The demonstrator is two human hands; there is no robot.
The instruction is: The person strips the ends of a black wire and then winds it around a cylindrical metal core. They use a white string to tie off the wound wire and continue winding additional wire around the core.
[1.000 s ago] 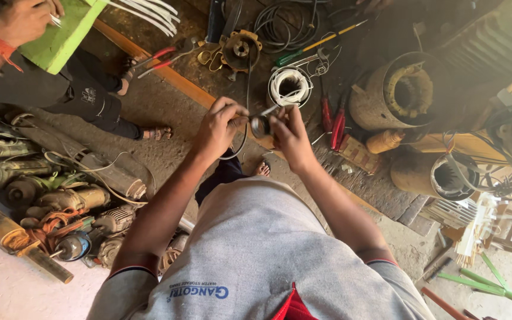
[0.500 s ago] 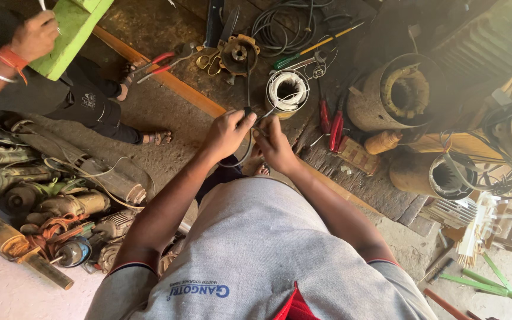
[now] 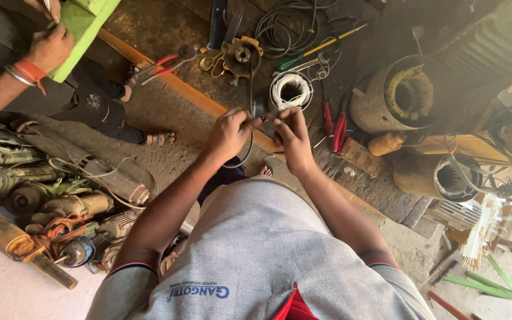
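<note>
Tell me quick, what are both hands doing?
Left hand: closed, pinching a thin black wire.
Right hand: closed on a small dark part, too hidden to identify.

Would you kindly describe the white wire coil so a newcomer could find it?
Start at the large rusty cylindrical motor housing on the right. Just left of it, beyond the person's right hand, lies the white wire coil. It is the only white ring among dark cables.

Left hand [image 3: 227,131] and right hand [image 3: 292,135] now closer together than a second ago, fingertips nearly meeting over small dark part [image 3: 260,109]. Black cable [image 3: 250,139] now loops below left hand. White wire coil [image 3: 291,90] sits nearer above right hand. Co-worker's hand [image 3: 48,47] higher at frame edge, green board [image 3: 81,26] shifted up with it.
</note>
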